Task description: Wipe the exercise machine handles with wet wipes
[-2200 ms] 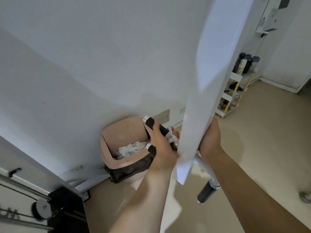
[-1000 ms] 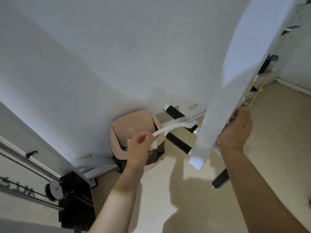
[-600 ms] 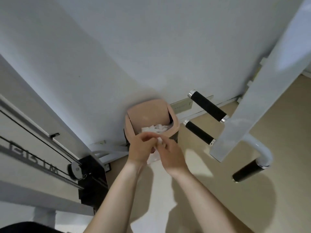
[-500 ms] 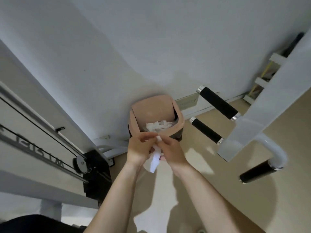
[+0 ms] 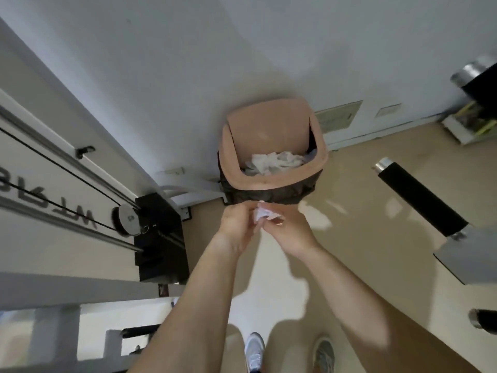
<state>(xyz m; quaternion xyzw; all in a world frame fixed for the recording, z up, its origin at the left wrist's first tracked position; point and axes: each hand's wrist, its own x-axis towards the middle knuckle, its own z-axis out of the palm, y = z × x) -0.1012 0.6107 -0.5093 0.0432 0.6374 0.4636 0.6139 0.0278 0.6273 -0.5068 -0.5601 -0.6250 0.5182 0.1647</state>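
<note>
Wipe, crumpled and white, is sitting pinched between the fingertips of the left hand and right hand, just short of the pink bin. Disposal is seemingly happening: it is needing a short carry forward over the rim, then release. Black handle is hanging well right of both hands.
</note>
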